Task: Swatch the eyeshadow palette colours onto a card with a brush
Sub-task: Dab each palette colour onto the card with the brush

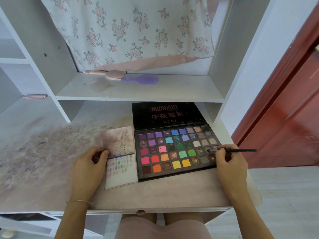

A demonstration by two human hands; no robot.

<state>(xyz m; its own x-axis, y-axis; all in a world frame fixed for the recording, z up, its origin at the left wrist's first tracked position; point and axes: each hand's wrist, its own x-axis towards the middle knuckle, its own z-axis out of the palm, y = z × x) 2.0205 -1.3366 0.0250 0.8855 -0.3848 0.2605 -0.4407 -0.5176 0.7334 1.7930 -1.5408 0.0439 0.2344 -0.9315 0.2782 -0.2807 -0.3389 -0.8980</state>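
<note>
- We see an open eyeshadow palette (174, 150) lying flat on the desk (51, 152), in the middle of the frame, a little to the right.
- Its black lid (165, 115) leans back under the shelf (138, 90), with red letters on it.
- The pans sit in rows: purples and blues at the top, pinks, oranges and yellows at the bottom.
- Our right hand (227, 161) pinches a thin dark brush (241, 150) with curled fingers, at the right edge of the palette.
- The brush tip touches a dark pan near the right side, and the handle points to the right of the frame.
- A folded white card (120, 157) lies just left of the palette, touching it.
- Its lower half has rows of small pale swatches, and its upper half is smudged brownish pink.
- Our left hand (88, 168) holds the card's left edge, with the thumb and fingers curled on it.
- A thin bracelet (79, 201) sits on the left wrist.
- On the shelf, in the upper middle, lie a purple hairbrush (143, 79) and a pink one (110, 74).
- A flowery cloth (138, 28) hangs above them.
</note>
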